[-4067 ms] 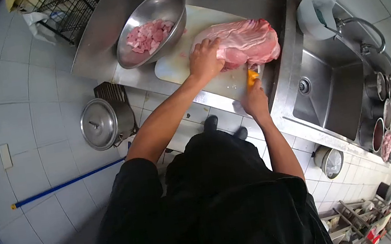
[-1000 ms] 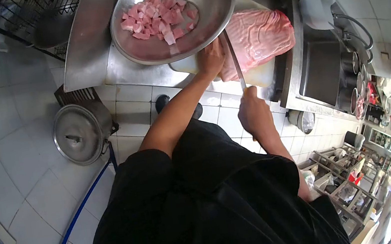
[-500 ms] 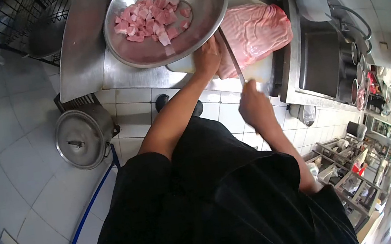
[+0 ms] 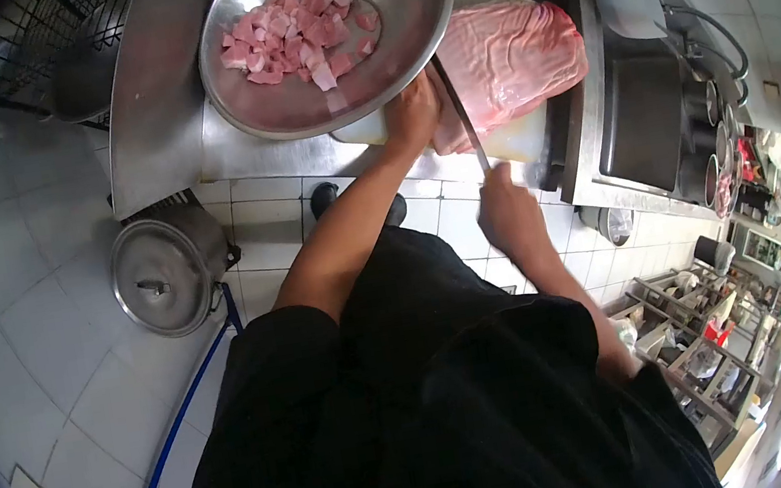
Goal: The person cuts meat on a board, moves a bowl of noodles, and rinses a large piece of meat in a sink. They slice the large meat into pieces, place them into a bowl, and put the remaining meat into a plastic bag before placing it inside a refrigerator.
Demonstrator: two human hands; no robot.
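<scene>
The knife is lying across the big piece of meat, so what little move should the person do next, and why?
Probably draw the knife gently back toward the body: the right hand grips it, and the blade crosses the meat near one end. Go slowly, since the left hand is close beside the blade and partly hidden by the bowl.
</scene>
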